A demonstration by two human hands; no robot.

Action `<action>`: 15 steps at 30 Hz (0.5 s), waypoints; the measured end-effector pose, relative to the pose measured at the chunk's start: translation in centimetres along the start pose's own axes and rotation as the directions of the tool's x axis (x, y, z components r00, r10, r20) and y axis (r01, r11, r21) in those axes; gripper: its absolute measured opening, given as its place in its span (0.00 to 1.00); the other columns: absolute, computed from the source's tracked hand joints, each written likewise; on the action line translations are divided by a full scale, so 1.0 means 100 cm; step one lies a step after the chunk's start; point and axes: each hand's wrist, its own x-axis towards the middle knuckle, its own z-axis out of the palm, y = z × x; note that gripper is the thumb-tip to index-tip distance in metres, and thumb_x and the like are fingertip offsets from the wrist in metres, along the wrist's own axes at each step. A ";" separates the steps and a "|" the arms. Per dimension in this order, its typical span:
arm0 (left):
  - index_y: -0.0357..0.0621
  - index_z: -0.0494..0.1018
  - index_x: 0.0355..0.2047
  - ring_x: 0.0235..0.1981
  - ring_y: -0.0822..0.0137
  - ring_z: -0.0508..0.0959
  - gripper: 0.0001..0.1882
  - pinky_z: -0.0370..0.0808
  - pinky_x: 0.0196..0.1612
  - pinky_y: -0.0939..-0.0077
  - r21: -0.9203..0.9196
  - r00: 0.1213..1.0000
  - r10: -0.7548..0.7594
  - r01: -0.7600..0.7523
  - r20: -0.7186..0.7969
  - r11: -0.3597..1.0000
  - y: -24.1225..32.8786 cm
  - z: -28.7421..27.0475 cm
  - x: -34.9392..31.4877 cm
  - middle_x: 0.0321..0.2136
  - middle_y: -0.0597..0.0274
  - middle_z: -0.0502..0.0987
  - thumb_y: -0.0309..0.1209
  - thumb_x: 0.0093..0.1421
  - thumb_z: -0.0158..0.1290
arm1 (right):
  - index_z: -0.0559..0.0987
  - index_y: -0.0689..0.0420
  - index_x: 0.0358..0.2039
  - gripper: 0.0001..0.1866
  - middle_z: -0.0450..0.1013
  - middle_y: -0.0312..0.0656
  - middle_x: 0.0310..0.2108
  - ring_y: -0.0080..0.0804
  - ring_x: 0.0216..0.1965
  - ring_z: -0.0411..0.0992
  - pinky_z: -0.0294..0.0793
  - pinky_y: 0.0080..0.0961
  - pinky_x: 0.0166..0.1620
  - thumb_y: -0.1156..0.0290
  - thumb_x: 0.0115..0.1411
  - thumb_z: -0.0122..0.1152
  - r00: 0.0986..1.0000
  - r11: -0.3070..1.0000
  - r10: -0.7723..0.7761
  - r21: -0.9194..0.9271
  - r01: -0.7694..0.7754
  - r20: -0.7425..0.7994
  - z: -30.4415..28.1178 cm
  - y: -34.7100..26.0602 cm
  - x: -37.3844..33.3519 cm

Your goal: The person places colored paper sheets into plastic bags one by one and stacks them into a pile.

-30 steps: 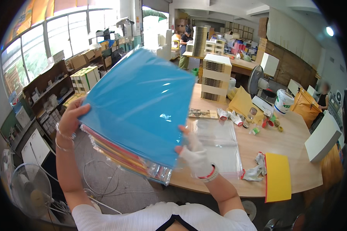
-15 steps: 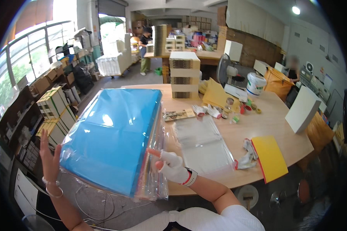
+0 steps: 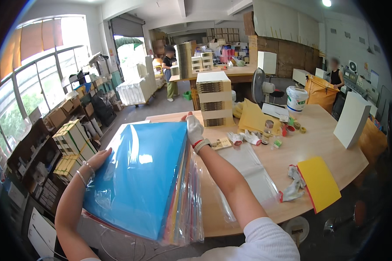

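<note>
A thick stack of plastic-wrapped coloured sheets (image 3: 137, 169), blue on top with red and yellow edges below, lies tilted across the table's left side. My bare left hand (image 3: 98, 159), with bracelets on its wrist, rests against the stack's left edge; its fingers stretch along that edge. At the far right corner, my right hand (image 3: 194, 129) wears a white glove with bare fingertips and has its fingers closed at the stack's edge. Clear plastic bags (image 3: 252, 174) lie flat to the right, partly behind my right forearm.
A banded block stack (image 3: 214, 99) stands beyond the sheets. Gloves (image 3: 293, 185) and a yellow board (image 3: 320, 182) lie at the right. Farther back are yellow paper (image 3: 253, 117), a white bucket (image 3: 296, 99), a fan (image 3: 259, 85) and a white block (image 3: 352, 119). Two people stand in the background.
My left hand has come from the air onto the stack's left edge. My right hand has moved from the stack's near right side to its far right corner. The view has tilted up.
</note>
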 end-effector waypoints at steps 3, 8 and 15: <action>0.38 0.63 0.53 0.44 0.71 0.70 0.32 0.66 0.49 0.78 0.044 0.995 0.090 -0.088 -0.033 0.995 -0.011 0.000 -0.005 0.45 0.58 0.70 0.54 0.61 0.37 | 0.70 0.54 0.26 0.16 0.69 0.41 0.28 0.38 0.31 0.69 0.67 0.29 0.36 0.62 0.64 0.35 1.000 0.980 0.014 0.198 -0.012 -0.009 0.012 -0.004 -0.001; 0.34 0.63 0.50 0.48 0.66 0.67 0.33 0.60 0.53 0.75 0.059 0.996 0.082 -0.083 0.026 0.995 -0.012 -0.002 -0.006 0.45 0.55 0.70 0.54 0.62 0.34 | 0.70 0.55 0.26 0.15 0.70 0.42 0.29 0.38 0.33 0.69 0.67 0.29 0.37 0.63 0.63 0.37 0.999 0.982 -0.031 0.187 0.029 0.007 0.003 -0.020 -0.002; 0.36 0.55 0.55 0.57 0.63 0.56 0.23 0.57 0.56 0.70 0.652 0.832 0.550 -0.377 -0.075 0.658 -0.057 -0.098 -0.029 0.56 0.53 0.58 0.37 0.65 0.33 | 0.68 0.58 0.43 0.15 0.70 0.44 0.35 0.35 0.36 0.70 0.70 0.28 0.40 0.63 0.63 0.40 0.946 0.871 0.320 0.377 -0.315 0.051 -0.086 0.060 -0.080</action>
